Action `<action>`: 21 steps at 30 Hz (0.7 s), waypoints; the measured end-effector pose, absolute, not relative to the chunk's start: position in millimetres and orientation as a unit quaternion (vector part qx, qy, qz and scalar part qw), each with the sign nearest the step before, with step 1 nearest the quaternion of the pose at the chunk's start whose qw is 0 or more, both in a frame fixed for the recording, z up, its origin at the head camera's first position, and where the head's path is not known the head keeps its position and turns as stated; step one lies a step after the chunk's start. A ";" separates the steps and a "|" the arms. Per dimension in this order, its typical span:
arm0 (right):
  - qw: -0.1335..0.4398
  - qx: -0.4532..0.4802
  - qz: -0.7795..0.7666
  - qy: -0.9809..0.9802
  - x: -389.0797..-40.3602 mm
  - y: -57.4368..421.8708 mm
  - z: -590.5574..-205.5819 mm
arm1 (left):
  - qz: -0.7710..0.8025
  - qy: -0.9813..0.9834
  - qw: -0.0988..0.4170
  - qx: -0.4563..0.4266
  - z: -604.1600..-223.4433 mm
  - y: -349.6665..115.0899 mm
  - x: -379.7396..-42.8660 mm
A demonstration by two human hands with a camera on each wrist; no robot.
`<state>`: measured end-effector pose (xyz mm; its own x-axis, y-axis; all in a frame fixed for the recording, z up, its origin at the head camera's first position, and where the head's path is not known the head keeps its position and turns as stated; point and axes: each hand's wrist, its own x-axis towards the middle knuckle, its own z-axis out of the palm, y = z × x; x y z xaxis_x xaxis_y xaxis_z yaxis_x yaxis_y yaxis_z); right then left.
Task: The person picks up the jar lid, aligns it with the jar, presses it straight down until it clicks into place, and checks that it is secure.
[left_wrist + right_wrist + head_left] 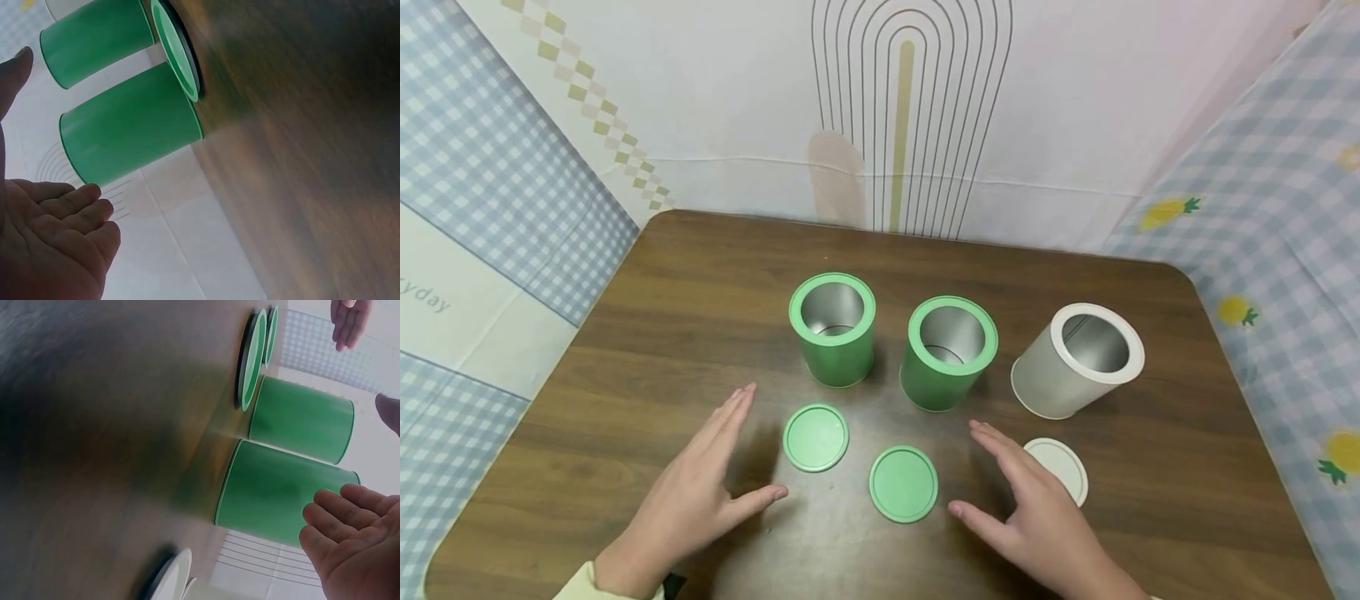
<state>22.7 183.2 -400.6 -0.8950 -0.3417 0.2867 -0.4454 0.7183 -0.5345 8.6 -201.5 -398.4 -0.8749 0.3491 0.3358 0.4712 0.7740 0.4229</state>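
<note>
Two green cans stand upright with open tops, the left can [838,354] and the middle can [936,379]. To their right is a white can [1048,379], open too. In front of them lie a green lid [816,438], a second green lid [903,484] and a white lid [1060,468] partly covered by the right hand. My left hand [696,483] is held over the table, left of the first green lid, thumb spread from straight fingers. My right hand [1030,508] hovers beside the white lid with thumb apart. Neither hand holds anything.
The brown wooden table [715,292] has rounded back corners. A patterned white cloth [730,100] hangs behind it, with checked blue cloths [460,125] at the sides.
</note>
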 end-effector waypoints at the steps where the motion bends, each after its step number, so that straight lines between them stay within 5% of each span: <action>1: 0.085 0.214 0.310 -0.922 22.4 182.1 -401.1 | -0.256 -0.934 0.121 -0.219 -399.1 -201.2 8.9; 21: 0.103 0.239 0.317 -0.912 18.9 159.4 -407.4 | -0.247 -0.945 0.106 -0.184 -409.3 -195.1 16.8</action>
